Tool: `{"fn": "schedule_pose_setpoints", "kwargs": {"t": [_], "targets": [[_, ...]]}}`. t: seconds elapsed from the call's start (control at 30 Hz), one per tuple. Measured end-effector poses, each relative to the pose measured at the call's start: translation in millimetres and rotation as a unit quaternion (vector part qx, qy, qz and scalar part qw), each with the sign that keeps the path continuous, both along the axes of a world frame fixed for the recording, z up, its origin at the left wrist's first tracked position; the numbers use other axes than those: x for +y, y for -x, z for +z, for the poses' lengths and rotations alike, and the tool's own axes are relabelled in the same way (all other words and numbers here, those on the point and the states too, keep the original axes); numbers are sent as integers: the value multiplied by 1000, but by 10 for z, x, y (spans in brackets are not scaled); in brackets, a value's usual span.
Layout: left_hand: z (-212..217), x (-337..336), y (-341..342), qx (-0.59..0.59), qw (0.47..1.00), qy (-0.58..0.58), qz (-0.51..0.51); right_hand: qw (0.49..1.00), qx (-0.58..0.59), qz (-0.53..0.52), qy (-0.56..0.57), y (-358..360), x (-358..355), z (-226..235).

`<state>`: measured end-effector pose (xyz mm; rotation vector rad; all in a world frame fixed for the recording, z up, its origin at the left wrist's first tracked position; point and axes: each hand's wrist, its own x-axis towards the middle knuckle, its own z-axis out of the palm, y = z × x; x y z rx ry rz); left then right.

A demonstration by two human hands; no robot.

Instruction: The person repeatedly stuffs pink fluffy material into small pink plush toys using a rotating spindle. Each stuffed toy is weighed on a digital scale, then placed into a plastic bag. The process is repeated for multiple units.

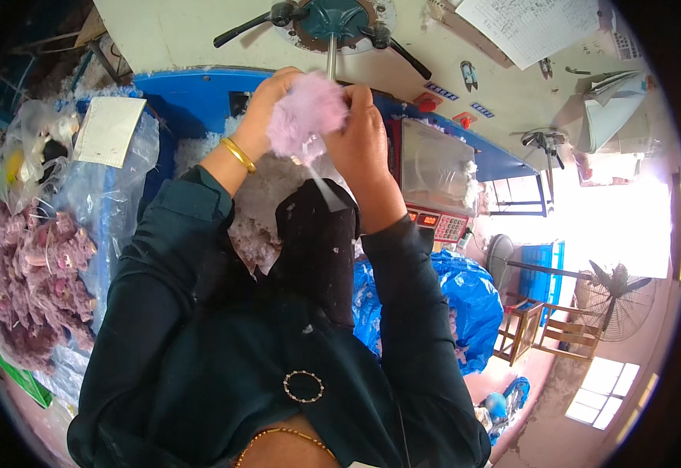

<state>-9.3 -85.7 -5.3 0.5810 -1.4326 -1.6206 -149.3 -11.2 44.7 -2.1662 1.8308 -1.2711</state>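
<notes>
A fluffy pale pink plush piece (307,113), blurred, is held between my two hands at the end of a thin metal tube (332,56). My left hand (259,117) is closed on its left side. My right hand (358,139) grips the right side, its fingers curled and partly hidden. Whether the tube goes inside the plush cannot be seen. A whitish translucent strip (326,189) hangs below the plush. Under my hands, loose white stuffing (258,214) fills the space beside my dark-clad leg.
The tube comes from a machine fitting with black handles (329,17) on a cream panel. Pinkish plush pieces (36,281) are heaped in plastic at left, near a notebook (109,131). A red scale (439,224) and blue bag (465,304) stand right; fans (612,300) farther off.
</notes>
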Motion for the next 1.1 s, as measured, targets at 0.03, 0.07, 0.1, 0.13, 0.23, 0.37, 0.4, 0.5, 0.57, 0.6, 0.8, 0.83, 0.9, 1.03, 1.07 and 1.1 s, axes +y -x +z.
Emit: {"fn": "schedule_pose_setpoints", "kwargs": {"t": [0.03,0.07,0.1,0.13,0.23,0.37,0.4,0.5,0.57,0.6,0.8,0.83,0.9,1.03,1.07,1.1], "targets": [[418,95,34,-208,972,111,0,995,65,-15,79,52,-67,-32],[270,99,-7,-127,991,22,-21,979,126,-16,160,39,-139,-32],[104,99,-43,-46,996,-68,-35,940,266,-80,197,75,-213,-42],[58,137,-21,-15,994,-111,-18,967,215,-108,80,91,-325,-31],[137,156,16,24,986,-165,13,973,95,-168,-123,124,-730,92],[48,107,-3,-10,991,-132,28,983,90,-157,9,133,-711,-81],[28,144,-2,0,991,-128,40,981,121,-136,65,179,-667,-177],[-37,242,-127,-19,987,-152,-37,979,111,-77,151,147,-361,-164],[-54,335,-208,-15,986,-141,-92,990,0,-50,129,102,-190,-159],[-47,379,-200,-59,994,-63,-61,991,-51,-39,120,117,-156,-149],[81,524,-42,-302,797,481,209,959,-269,76,-45,160,-11,-109],[89,573,22,-260,804,480,233,981,-186,56,-9,100,-29,-54],[168,652,120,-317,821,413,231,990,-47,-41,130,27,-166,-120],[311,706,187,-334,838,339,269,941,-317,-116,-24,154,-845,-147],[276,732,172,-334,842,327,270,937,-319,-141,-36,167,-982,-105],[257,716,173,-328,846,319,275,945,-305,-118,1,171,-1041,-61]]}}
